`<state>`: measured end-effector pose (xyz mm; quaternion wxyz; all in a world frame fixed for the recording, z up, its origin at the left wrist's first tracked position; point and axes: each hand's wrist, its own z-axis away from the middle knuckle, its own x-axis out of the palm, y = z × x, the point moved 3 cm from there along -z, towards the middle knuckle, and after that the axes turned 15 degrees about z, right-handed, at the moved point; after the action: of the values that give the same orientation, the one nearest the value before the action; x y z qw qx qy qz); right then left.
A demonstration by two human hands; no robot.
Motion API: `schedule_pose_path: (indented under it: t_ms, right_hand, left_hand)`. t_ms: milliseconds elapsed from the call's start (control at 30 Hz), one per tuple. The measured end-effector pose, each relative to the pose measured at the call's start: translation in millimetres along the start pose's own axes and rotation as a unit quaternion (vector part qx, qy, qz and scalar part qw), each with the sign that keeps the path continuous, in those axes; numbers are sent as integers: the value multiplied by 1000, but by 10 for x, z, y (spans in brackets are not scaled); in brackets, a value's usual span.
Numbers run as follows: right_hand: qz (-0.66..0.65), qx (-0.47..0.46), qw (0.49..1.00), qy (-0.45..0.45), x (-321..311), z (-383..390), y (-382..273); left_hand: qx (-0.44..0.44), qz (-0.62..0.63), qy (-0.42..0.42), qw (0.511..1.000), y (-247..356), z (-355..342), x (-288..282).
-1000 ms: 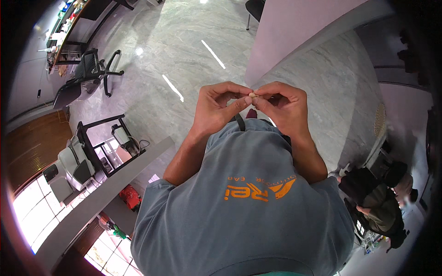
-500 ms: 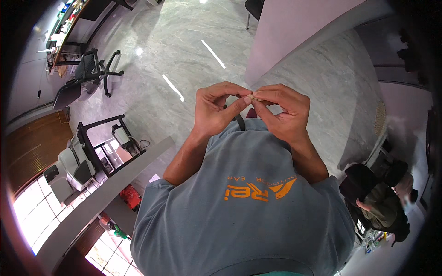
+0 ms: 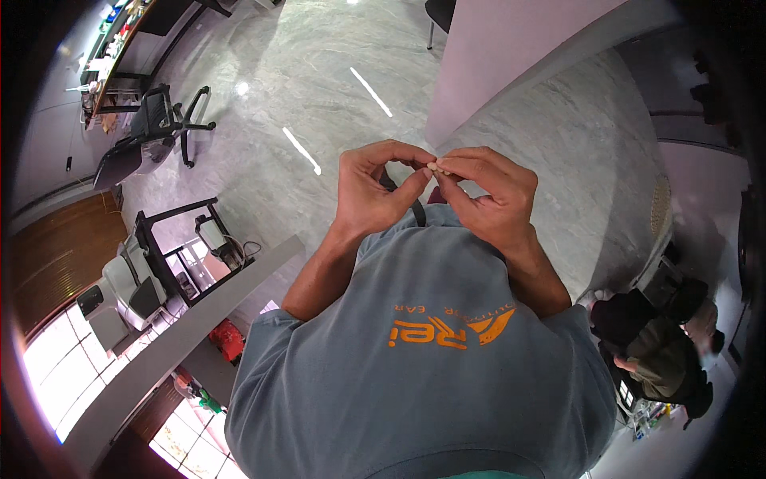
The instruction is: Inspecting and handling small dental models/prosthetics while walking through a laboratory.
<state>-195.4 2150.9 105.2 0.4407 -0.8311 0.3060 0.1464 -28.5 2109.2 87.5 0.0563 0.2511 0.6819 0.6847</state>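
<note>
Between my fingertips, out in front of my grey-blue shirt [image 3: 423,383], is a small pale-tan lumpy thing [image 3: 433,166]. Its kind is too small to make out. My left hand [image 3: 371,188] pinches one side of it between thumb and forefinger. From the other side my right hand [image 3: 499,191] grips it in the same way, so the fingertips of both hands nearly meet. The fingers cover part of the thing.
Grey marbled floor [image 3: 319,104] lies beyond my hands. At the left are a black office chair [image 3: 152,128] and a black frame table [image 3: 175,247] beside white equipment [image 3: 128,287]. A pale partition [image 3: 503,56] rises ahead; another person [image 3: 662,351] is at the lower right.
My fingertips have shifted slightly around the small tan thing, and a paler rounded bit of it shows now. The other person at the lower right has moved a little.
</note>
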Motion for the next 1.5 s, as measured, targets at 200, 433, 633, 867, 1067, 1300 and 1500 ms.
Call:
schedule_pose_path:
  t_ms: [200, 433, 633, 867, 1067, 1300, 1500]
  right_hand:
    - [52, -43, 998, -4, -20, -15, -17]
    - [80, -63, 995, -19, -55, -26, -4]
    - [71, -56, 996, -19, -88, -26, 27]
    - [34, -5, 998, -47, -124, -3, 118]
    - [-195, 150, 967, -72, -33, 49, 286]
    - [-313, 259, 905, -122, -14, 91, 375]
    - [-230, 165, 956, -81, -37, 27, 361]
  left_hand:
    - [23, -83, 18, 996, 88, -58, 27]
    - [15, -132, 23, 991, 130, -116, 80]
    - [33, -139, 20, 990, 132, -158, 125]
    - [33, -120, 13, 992, 74, -194, 130]
    - [-35, -49, -10, 998, -50, -209, 47]
    - [-113, 61, -6, 992, -138, -223, 43]
    - [-136, 74, -7, 988, -151, -253, 48]
